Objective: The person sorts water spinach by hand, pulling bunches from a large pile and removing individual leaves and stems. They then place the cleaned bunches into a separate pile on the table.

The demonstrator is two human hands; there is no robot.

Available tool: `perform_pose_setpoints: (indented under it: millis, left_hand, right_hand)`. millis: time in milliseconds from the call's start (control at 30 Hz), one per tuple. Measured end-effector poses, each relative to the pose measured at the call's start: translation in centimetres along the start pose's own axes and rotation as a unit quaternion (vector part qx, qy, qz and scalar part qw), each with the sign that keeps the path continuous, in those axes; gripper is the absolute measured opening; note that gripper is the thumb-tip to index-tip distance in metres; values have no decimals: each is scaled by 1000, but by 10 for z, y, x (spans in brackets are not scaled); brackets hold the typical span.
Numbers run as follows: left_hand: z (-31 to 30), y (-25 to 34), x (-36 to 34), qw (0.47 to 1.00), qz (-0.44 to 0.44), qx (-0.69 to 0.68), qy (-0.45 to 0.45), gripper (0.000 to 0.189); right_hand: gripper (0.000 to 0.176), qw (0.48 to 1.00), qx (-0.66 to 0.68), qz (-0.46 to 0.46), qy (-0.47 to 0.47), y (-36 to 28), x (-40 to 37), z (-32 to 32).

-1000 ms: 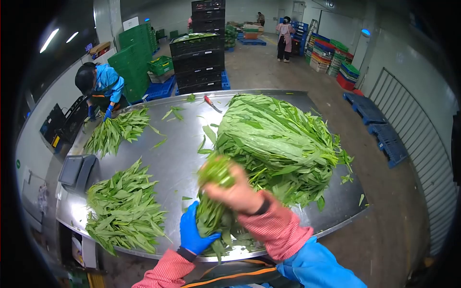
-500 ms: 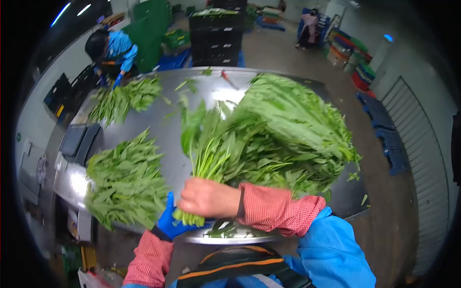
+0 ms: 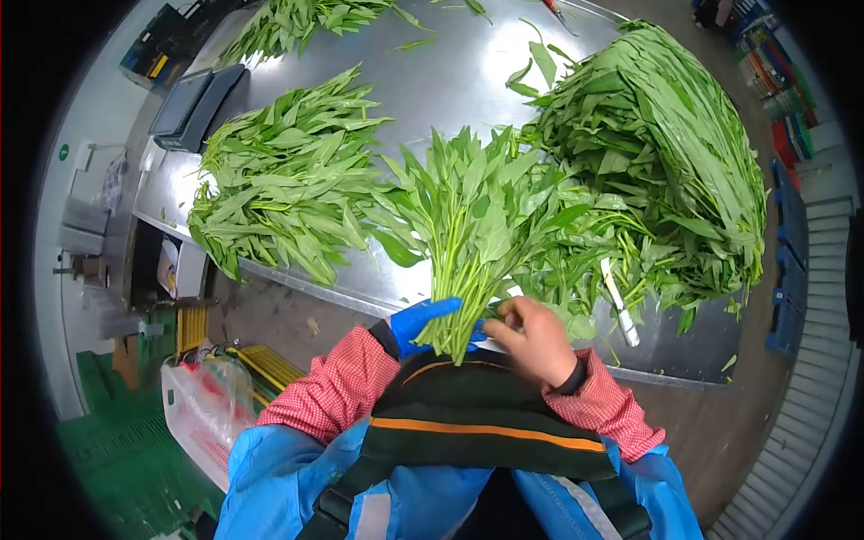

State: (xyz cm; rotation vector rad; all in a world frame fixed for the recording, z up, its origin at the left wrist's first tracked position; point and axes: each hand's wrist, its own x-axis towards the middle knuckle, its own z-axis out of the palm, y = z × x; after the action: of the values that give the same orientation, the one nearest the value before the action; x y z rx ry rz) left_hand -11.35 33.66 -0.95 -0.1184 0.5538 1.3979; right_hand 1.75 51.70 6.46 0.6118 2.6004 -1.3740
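My left hand point(image 3: 416, 326), in a blue glove, is wrapped around the stems of a bunch of water spinach point(image 3: 472, 243). The leaves fan out away from me over the table's front edge, and the cut stem ends point at my body. Just right of those stems is my bare right hand point(image 3: 533, 340), its fingers curled and thumb pressed in. Whatever those fingers hold, if anything, I cannot make out. A knife point(image 3: 619, 301) with a pale handle lies on the table to the right, by a large heap of water spinach point(image 3: 666, 153).
On the metal table point(image 3: 432, 90), another pile of greens point(image 3: 288, 180) lies at left, beside a grey scale point(image 3: 193, 108). More greens point(image 3: 306, 22) and a red-handled tool point(image 3: 556, 11) are at the far side. A white crate point(image 3: 193, 414) stands below left.
My view has tipped downward. The right hand has come off the bunch's stems and moved right. The bunch, held in the left hand, is now closer to my body.
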Motion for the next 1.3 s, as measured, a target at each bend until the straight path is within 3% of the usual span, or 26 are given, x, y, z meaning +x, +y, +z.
perform_pose_setpoints:
  millis: [67,100,167,200,233,300,333,400,500,600,633,733,900,1000,1033,1233,1300]
  left_hand:
    - [5,0,8,987,-2,157,33,50]
    - [3,-6,13,974,1,215,68,50]
    - [17,-14,11,957,74,271,69,51]
    - [21,-17,9,945,112,298,71,52]
    - [12,-16,8,955,92,271,75,51]
    - [8,-14,-5,996,20,41,71,52]
    - [6,-14,-9,995,-13,-76,68,52]
    - [-3,-22,-11,995,-14,-63,75,53]
    - [12,-23,-9,997,-25,31,63,50]
    - [-1,-35,4,945,5,296,136,45]
    - [5,-32,3,953,-21,283,101,42]
    - [5,-31,-9,985,-2,133,108,46]
    - [15,-24,-26,995,-8,27,96,51]
    - [9,-30,-11,987,-11,147,67,45]
    - [6,-34,-9,979,-3,168,113,41]
    - [13,-32,-26,980,44,124,148,48]
    - [22,-30,-29,985,36,92,144,44]
  right_hand:
    - [43,982,183,43,-27,53,6,44]
    - [43,978,203,50,-14,64,9,60]
    - [43,969,239,63,7,62,11,77]
    - [42,937,330,116,3,66,8,74]
    - [41,893,418,167,-1,52,5,58]
    - [37,765,594,242,-46,57,-3,43]
    - [38,706,663,250,-9,58,-7,45]
    - [44,658,710,236,-77,73,-17,51]
    - [47,668,696,254,-71,59,-20,50]
    - [45,765,587,246,-96,54,-13,58]
    - [37,853,476,205,-70,40,-8,54]
    - [32,843,512,156,-48,50,-13,57]
    - [25,695,665,265,-65,61,-21,57]
    - [24,759,604,226,-91,42,-12,60]
    - [21,766,586,250,-88,39,-9,64]
    - [18,775,564,275,-72,49,-14,59]
    - [21,744,609,267,-71,52,-16,64]
